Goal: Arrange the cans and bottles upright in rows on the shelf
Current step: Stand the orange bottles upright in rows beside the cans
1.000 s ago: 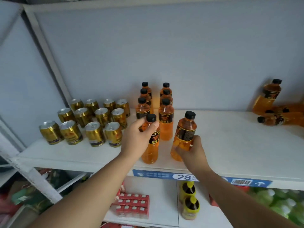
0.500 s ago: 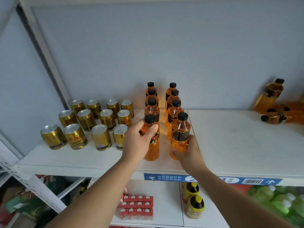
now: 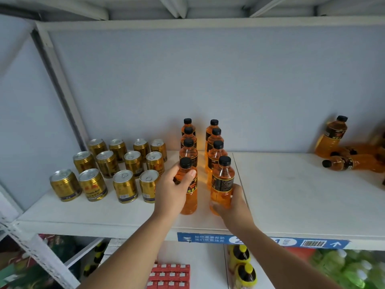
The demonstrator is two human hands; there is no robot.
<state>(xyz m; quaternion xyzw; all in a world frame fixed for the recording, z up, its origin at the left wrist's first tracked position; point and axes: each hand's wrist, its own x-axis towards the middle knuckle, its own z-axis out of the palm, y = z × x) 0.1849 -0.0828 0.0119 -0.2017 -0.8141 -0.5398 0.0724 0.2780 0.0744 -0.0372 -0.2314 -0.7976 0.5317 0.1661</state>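
Note:
Two rows of upright orange bottles with black caps run back to the wall on the white shelf (image 3: 291,195). My left hand (image 3: 171,190) grips the front bottle of the left row (image 3: 188,197). My right hand (image 3: 233,202) grips the front bottle of the right row (image 3: 221,184) low down; it stands upright in line with the bottles behind it. Gold cans (image 3: 125,186) stand upright in rows to the left. At the far right, one orange bottle (image 3: 331,136) leans on the wall above several lying bottles (image 3: 352,163).
A slanted white frame post (image 3: 62,88) bounds the shelf on the left. The shelf's front edge carries a blue price strip (image 3: 208,238). Below it are red packs (image 3: 170,276) and yellow-capped bottles (image 3: 242,265). Bare shelf stretches between the bottle rows and the lying bottles.
My right hand brought the tilted front right bottle upright and in behind-line with its row. My left hand kept its grip on the front left bottle. The camera tilted upward.

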